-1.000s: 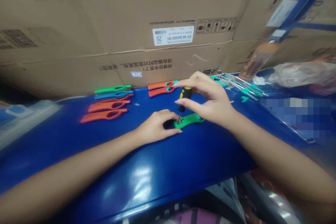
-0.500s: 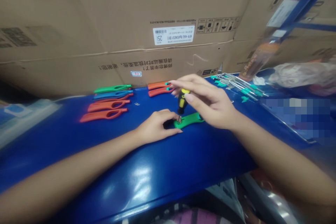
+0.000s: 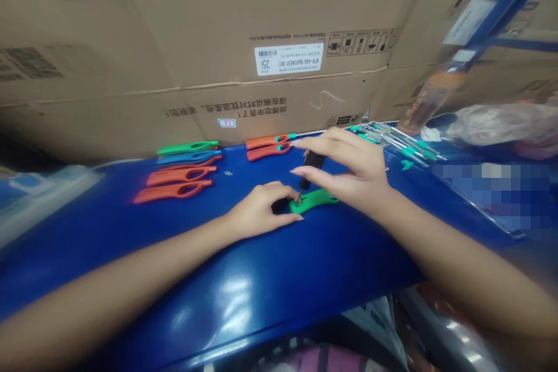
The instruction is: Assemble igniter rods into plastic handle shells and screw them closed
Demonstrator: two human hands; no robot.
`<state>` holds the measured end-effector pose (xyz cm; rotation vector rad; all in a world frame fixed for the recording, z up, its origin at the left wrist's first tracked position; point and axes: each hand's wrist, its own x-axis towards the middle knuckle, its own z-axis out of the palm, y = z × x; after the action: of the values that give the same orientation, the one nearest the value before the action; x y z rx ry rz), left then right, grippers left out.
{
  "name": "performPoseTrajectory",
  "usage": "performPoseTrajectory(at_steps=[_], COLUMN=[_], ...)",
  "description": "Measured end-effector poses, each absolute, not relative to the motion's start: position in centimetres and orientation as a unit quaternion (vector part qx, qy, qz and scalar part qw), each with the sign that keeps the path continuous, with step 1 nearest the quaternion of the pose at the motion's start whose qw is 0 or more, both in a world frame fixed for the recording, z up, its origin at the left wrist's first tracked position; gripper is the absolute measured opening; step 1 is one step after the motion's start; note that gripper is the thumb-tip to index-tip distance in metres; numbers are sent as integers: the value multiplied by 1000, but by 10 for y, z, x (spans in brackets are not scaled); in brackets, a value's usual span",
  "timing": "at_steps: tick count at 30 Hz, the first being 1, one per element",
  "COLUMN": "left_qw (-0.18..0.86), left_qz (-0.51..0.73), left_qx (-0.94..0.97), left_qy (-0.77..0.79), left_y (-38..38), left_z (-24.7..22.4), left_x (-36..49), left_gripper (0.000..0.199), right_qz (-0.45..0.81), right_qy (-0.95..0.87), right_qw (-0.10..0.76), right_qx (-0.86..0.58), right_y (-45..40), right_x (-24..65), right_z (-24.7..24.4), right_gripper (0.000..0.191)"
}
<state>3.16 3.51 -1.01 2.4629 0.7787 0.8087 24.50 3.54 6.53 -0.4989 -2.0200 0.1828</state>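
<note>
A green lighter casing (image 3: 316, 200) lies flat on the blue table, its far right end partly covered by my right hand. My left hand (image 3: 261, 209) rests on the table with thumb and fingers closed about the casing's left end. Above it, my right hand (image 3: 355, 165) grips a short black screwdriver (image 3: 313, 164) by the handle between thumb and fingers. The screwdriver tilts, and its tip meets the casing beside my left fingertips. Any screw under the tip is too small to make out.
Red, blue and green casings (image 3: 178, 190) lie in a row at left; two orange-red casings (image 3: 265, 151) lie behind my hands. Metal rods with teal parts (image 3: 407, 145), a bottle (image 3: 429, 102) and a plastic bag (image 3: 492, 131) are at right. A large carton (image 3: 196, 58) stands behind.
My right hand has turned around the screwdriver, its fingers shifting on the handle. The handle leans further right and its yellow parts no longer show. My left hand and the casing stay put.
</note>
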Motion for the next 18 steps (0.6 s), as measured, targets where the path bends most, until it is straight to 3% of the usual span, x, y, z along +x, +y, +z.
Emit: performPoseTrajectory(at_steps=[5, 10, 15, 18], left_qw=[225, 217, 224, 217], left_qz=[292, 290, 288, 287], left_qx=[888, 888, 888, 888], left_qy=[277, 283, 280, 285], left_y=[35, 35, 35, 35], left_z=[-11, -11, -11, -11], left_x=[31, 31, 31, 31], left_gripper=[27, 27, 26, 27], right_qz=[163, 78, 174, 86], right_qy=[-850, -826, -853, -835], right_qw=[462, 514, 459, 502], right_qx=[-195, -219, -179, -208], right_y=[35, 36, 36, 38], right_x=[245, 244, 245, 247], right_z=[64, 63, 66, 67], right_gripper=[37, 25, 31, 25])
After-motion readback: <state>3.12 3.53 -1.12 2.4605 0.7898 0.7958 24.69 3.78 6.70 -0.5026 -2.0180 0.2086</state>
